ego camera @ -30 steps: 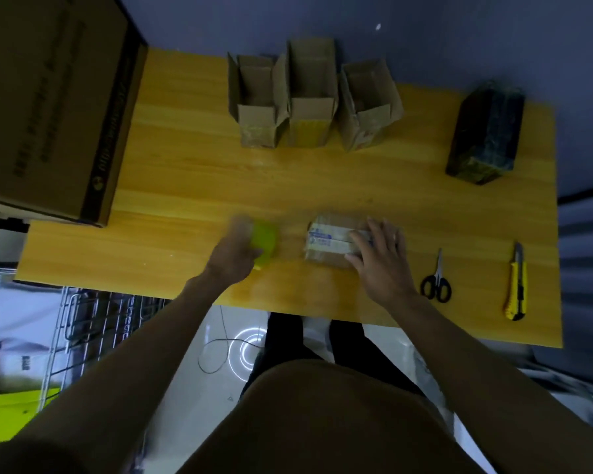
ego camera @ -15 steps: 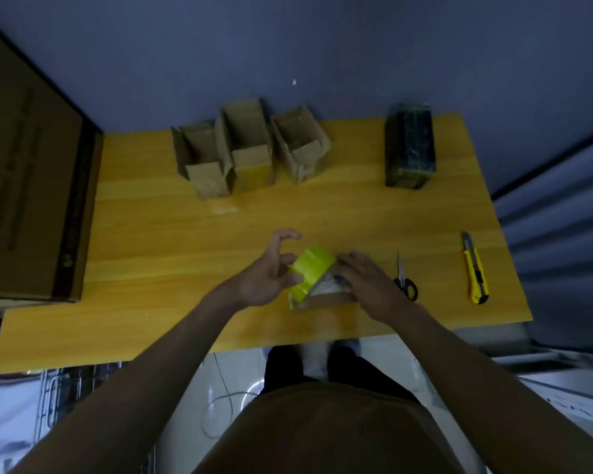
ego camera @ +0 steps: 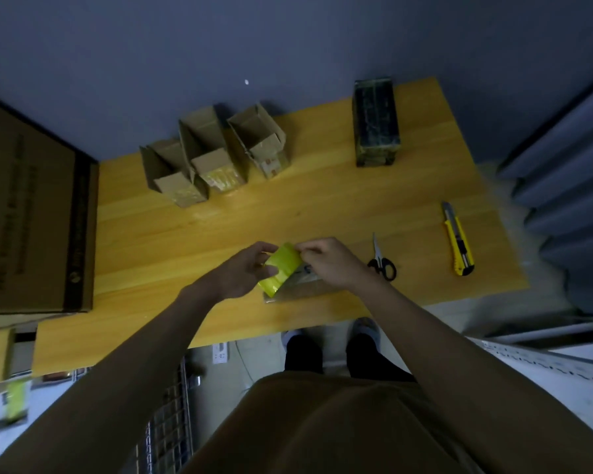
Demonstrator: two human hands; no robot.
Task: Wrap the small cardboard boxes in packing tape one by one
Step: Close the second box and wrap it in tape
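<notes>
I have the yellow tape roll [ego camera: 281, 268] gripped in my left hand [ego camera: 243, 275], thumb on its near face and fingers curled over the far edge, held just above the small cardboard box [ego camera: 300, 288] that lies on the table [ego camera: 322, 206] close to the near edge. My right hand [ego camera: 329, 263] has its fingertips drawn together at the roll's upper right edge, apparently picking at the tape's loose end; whether they have actually caught it I cannot tell. The main risk as I judge it is the end tearing or folding back on itself if I peel at an angle. Nothing pins the box that I can see, so the first pull of tape could drag it off the near edge. If I need a cut, the scissors [ego camera: 382, 261] lie just beside my right hand and the yellow knife [ego camera: 457, 242] farther right. Three open boxes [ego camera: 216, 159] stand at the back, well apart from my hands.
</notes>
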